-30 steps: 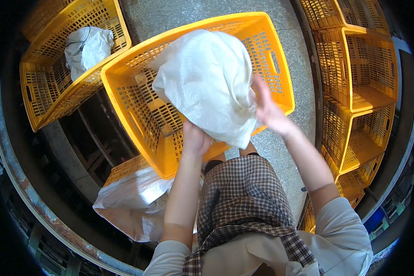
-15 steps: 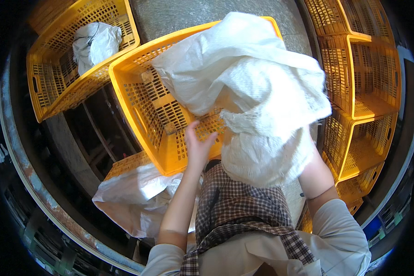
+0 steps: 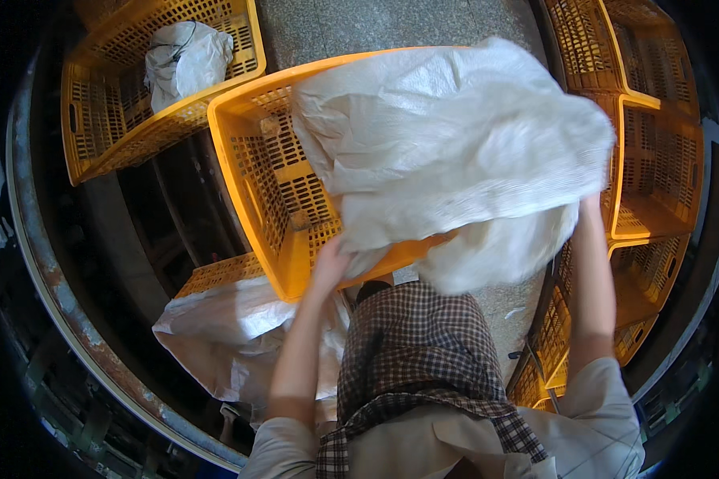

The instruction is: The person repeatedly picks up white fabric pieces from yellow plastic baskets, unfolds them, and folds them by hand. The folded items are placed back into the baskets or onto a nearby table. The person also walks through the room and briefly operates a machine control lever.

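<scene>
Above a speckled grey floor [image 3: 399,22], we hold a white sack [image 3: 455,144] over a yellow crate [image 3: 295,263], left hand [image 3: 332,257] gripping its near edge; our right hand's [image 3: 590,204] grip, mostly hidden, we cannot tell.

Left forearm [image 3: 299,339], bare, extended forward and angled inward, left hand [image 3: 332,262] at its end, fingers partly hidden, right forearm [image 3: 593,279], bare, nearly straight ahead, right hand [image 3: 589,205] farther forward, mostly hidden, grip unclear, hands well apart.
</scene>
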Action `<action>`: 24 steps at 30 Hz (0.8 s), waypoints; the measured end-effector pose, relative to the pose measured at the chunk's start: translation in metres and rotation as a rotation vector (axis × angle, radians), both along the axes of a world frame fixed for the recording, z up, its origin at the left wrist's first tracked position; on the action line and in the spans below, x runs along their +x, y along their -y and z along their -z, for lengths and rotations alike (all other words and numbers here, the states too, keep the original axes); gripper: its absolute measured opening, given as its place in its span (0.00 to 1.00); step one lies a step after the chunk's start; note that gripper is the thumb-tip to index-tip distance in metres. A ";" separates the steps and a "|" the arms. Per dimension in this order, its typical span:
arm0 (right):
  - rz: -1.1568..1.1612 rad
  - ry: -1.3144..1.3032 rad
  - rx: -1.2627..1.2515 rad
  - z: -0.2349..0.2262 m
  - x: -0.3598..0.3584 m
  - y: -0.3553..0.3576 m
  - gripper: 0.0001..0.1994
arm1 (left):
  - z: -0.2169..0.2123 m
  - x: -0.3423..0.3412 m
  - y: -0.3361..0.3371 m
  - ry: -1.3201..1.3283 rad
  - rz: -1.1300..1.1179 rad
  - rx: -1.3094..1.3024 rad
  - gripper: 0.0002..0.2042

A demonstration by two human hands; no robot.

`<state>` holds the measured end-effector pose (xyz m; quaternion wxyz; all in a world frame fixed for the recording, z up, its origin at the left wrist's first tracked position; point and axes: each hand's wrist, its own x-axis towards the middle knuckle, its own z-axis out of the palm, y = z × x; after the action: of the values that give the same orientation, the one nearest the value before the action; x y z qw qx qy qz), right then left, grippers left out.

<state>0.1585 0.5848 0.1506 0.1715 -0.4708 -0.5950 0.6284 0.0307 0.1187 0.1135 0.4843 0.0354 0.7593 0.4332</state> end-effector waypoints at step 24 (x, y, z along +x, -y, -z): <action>-0.099 -0.007 0.144 0.154 -0.189 -0.132 0.19 | -0.010 -0.320 -0.022 -0.821 -0.604 0.044 0.32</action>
<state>-0.0310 0.7173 -0.0037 0.1759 -0.4251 -0.6604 0.5935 -0.2894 0.1404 0.1232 -0.0015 -0.0083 0.8539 0.5204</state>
